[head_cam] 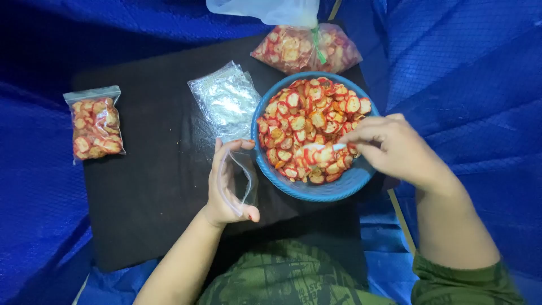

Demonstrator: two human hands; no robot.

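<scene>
The left hand (228,183) is gripping an open clear bag (241,178); the right hand (395,148) is pinching a white scoop (322,148) amid red-rimmed chips (307,116) in the blue bowl (339,189) beside that grip.

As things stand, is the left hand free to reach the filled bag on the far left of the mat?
Probably not at once. The left hand is holding an empty clear bag open beside the blue bowl. The path to the filled bag across the black mat looks unobstructed, though.

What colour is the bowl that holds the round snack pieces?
The bowl is blue; the head view shows it best.
</scene>
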